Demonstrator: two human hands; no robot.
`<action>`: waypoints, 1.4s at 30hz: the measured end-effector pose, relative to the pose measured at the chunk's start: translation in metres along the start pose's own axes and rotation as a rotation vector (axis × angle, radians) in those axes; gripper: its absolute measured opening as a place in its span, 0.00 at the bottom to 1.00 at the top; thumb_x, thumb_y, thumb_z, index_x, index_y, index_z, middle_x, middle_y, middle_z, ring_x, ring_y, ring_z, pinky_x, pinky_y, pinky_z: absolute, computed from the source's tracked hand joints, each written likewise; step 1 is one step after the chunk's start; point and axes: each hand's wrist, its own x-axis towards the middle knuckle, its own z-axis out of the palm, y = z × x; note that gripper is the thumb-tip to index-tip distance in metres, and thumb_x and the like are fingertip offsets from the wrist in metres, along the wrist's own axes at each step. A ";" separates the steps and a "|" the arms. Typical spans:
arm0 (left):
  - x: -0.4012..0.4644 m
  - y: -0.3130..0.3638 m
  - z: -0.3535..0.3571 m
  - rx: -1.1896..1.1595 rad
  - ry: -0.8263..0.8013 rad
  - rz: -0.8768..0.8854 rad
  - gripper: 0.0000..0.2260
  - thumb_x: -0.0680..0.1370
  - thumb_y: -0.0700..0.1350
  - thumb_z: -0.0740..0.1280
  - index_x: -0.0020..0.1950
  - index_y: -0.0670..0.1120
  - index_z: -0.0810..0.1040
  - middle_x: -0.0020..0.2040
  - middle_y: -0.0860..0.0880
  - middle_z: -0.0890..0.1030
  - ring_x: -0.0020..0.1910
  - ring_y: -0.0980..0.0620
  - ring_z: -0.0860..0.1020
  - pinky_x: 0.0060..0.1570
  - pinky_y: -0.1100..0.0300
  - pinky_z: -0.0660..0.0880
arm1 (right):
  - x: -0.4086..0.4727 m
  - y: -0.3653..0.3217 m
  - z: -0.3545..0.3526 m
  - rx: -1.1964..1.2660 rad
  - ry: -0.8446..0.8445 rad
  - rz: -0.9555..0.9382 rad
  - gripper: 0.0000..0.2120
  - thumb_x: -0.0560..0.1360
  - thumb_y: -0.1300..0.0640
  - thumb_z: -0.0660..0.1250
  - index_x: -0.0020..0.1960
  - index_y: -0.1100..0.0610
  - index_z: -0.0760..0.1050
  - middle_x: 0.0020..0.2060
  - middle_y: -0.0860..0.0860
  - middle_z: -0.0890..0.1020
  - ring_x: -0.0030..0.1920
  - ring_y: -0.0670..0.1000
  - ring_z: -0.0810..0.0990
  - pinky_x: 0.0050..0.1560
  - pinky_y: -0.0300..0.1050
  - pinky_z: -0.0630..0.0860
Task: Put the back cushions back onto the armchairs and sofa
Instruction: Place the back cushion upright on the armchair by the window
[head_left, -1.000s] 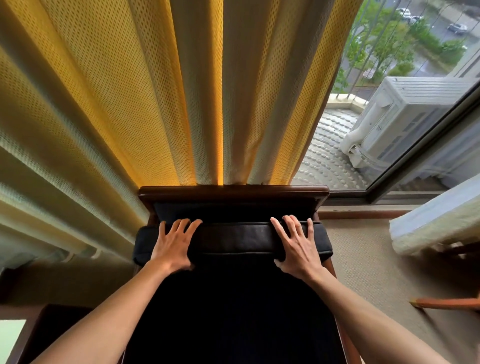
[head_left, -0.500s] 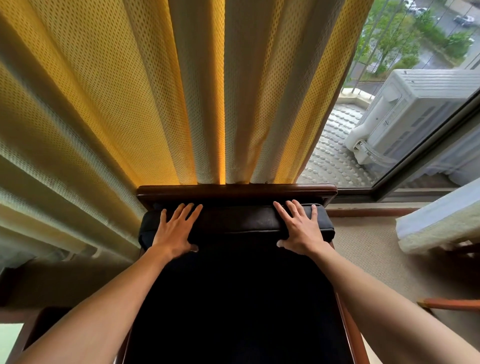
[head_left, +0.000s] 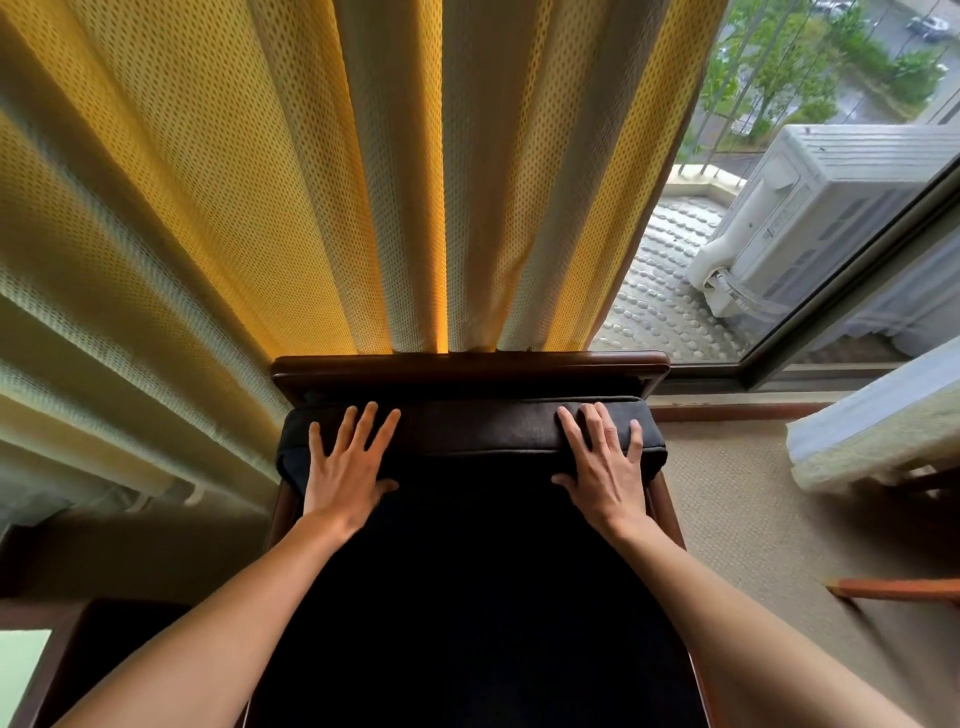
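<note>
Looking down from your head camera, you face a dark wooden armchair (head_left: 470, 366) set against a yellow, pleated curtain (head_left: 332, 176), with beige carpet (head_left: 748, 519) to the right and a window (head_left: 810, 270) at the upper right showing an outdoor air-conditioning unit (head_left: 821, 208), a pebbled balcony floor and trees beyond. A pale, fabric-covered piece of furniture (head_left: 872, 431) juts in from the right edge, and an orange-brown wooden rail (head_left: 893, 590) lies below it. The armchair's seat falls into deep shadow, so its surface and front edge are hard to make out, and its arms show only as thin wooden strips at either side. The lower left corner holds another dark wooden piece, cut off by the frame. The dark back cushion (head_left: 478, 434) stands against the chair's back, its top edge just under the wooden top rail. Your left hand (head_left: 348, 467) lies flat on the cushion's left end, fingers spread and pointing up toward the rail. Your right hand (head_left: 605, 467) mirrors it on the right end, palm down, fingers apart, gripping nothing. Both forearms reach in, bare, from the bottom corners.
</note>
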 end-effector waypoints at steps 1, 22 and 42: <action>-0.003 0.000 0.005 0.005 0.019 0.003 0.46 0.73 0.58 0.71 0.79 0.56 0.41 0.81 0.48 0.51 0.79 0.43 0.50 0.72 0.32 0.49 | -0.001 0.000 0.001 0.000 -0.001 0.001 0.48 0.65 0.44 0.77 0.77 0.50 0.55 0.74 0.57 0.64 0.77 0.59 0.58 0.72 0.69 0.50; 0.036 -0.013 -0.044 0.210 -0.191 0.062 0.46 0.59 0.63 0.77 0.74 0.61 0.62 0.57 0.54 0.81 0.59 0.50 0.76 0.57 0.45 0.62 | 0.044 0.011 -0.059 -0.248 -0.247 -0.101 0.38 0.51 0.31 0.74 0.52 0.53 0.73 0.51 0.48 0.77 0.58 0.54 0.68 0.53 0.60 0.67; 0.017 0.007 -0.009 0.029 -0.107 0.010 0.57 0.64 0.67 0.74 0.77 0.60 0.36 0.81 0.51 0.47 0.79 0.43 0.46 0.70 0.29 0.49 | 0.006 -0.008 -0.008 -0.034 -0.073 -0.031 0.48 0.64 0.33 0.67 0.78 0.45 0.53 0.78 0.54 0.57 0.75 0.64 0.57 0.69 0.74 0.46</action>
